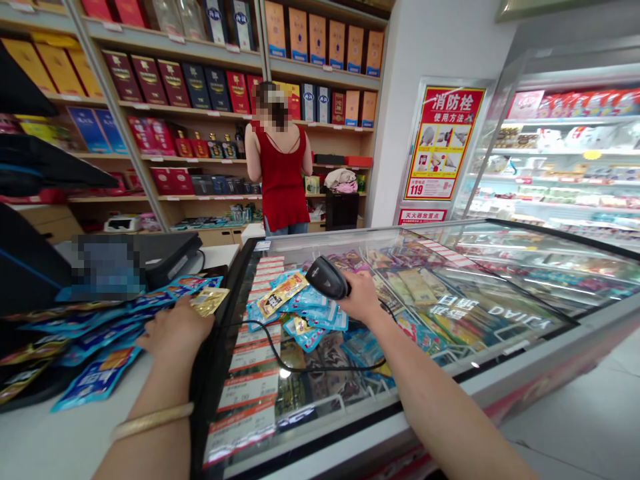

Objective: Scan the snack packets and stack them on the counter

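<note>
My right hand (364,297) grips a black barcode scanner (327,279), holding it above the glass top of a chest freezer. Below the scanner lies a pile of blue snack packets (313,308), with a gold snack packet (283,295) on top. On the left, my left hand (177,331) has its fingers closed on another gold snack packet (211,301) at the counter's edge; its fingertips are partly hidden. Beside that hand, more blue packets (103,373) spread over the white counter. A black cable (320,369) loops across the glass.
The chest freezer (500,370) stretches to the right, with price labels (250,393) along its left side. A black machine (170,257) stands on the counter. Behind, a person in a red top (284,180) faces shelves of boxed bottles. A lit refrigerated display (565,160) stands at right.
</note>
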Available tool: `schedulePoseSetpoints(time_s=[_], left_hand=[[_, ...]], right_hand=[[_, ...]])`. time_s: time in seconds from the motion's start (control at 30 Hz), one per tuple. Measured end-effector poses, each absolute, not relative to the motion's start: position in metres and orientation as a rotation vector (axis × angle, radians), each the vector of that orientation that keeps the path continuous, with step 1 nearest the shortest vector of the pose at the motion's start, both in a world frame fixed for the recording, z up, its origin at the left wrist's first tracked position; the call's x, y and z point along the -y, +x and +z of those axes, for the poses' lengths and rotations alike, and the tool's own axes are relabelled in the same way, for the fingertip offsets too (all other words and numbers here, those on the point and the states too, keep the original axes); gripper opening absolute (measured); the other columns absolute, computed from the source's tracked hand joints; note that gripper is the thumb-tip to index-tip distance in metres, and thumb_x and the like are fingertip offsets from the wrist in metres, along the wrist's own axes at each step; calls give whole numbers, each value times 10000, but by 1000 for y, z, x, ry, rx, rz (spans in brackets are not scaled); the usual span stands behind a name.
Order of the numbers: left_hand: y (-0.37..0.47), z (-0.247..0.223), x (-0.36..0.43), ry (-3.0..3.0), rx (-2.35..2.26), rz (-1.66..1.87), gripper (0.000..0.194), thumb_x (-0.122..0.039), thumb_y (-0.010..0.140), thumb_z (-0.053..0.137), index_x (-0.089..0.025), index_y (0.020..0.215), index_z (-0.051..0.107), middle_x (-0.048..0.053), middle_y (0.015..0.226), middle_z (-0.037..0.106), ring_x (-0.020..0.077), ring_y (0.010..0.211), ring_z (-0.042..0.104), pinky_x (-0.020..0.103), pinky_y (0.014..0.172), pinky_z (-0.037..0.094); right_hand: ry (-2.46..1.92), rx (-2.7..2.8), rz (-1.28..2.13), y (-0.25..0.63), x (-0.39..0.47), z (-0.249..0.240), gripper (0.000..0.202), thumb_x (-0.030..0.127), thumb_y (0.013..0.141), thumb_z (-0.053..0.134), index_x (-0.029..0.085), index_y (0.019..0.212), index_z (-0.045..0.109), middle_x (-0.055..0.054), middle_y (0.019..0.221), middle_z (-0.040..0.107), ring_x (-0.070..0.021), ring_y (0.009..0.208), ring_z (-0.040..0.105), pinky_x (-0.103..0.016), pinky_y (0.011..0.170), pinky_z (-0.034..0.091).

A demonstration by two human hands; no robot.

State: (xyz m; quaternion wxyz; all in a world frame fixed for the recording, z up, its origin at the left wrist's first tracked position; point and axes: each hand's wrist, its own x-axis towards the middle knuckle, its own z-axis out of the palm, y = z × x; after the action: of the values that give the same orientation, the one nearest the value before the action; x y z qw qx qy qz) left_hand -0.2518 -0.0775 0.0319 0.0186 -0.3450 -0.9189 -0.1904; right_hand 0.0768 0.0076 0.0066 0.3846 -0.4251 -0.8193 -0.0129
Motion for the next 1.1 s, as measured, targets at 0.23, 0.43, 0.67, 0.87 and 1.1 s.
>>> schedulePoseSetpoints(time_s=[0.23,0.43,0.67,0.87,1.1], left_hand=[[-259,20,72,-1155,2479,-1025,675,-450,622,724,-204,1236,585,183,1138,642,474,1093,572,669,869,448],[-226,24,66,-1483,1972,-1243,665,-346,726,664,-146,1340,505,188,1161,630,384,1148,572,528,972,483],[-193,20,62,-1645,1703,-1204,632,-341,799,636,-130,1356,425,195,1203,590,346,1165,564,492,1007,457],[-180,11,56,-1717,1582,-1145,570,-312,814,631,-138,1315,422,195,1217,578,335,1158,557,486,1004,452],[-170,8,53,-1736,1579,-1113,524,-332,840,616,-154,1300,440,196,1248,574,329,1142,568,478,962,469]], right_hand=[[-1097,2098,-20,76,-6,9,218,270,697,648,210,903,678,-40,833,740,-227,815,656,-319,781,325],[-1052,2098,9,74,0,13,277,266,684,653,210,953,692,-51,874,749,-229,830,653,-329,794,321],[-968,2113,58,68,6,13,299,269,683,679,213,976,703,-37,868,749,-222,829,648,-325,801,319],[-942,2146,107,65,9,14,313,265,684,710,229,995,703,-24,894,761,-218,847,664,-317,809,323],[-980,2176,137,63,12,18,272,281,691,722,232,956,697,-14,884,768,-223,863,677,-309,778,328]])
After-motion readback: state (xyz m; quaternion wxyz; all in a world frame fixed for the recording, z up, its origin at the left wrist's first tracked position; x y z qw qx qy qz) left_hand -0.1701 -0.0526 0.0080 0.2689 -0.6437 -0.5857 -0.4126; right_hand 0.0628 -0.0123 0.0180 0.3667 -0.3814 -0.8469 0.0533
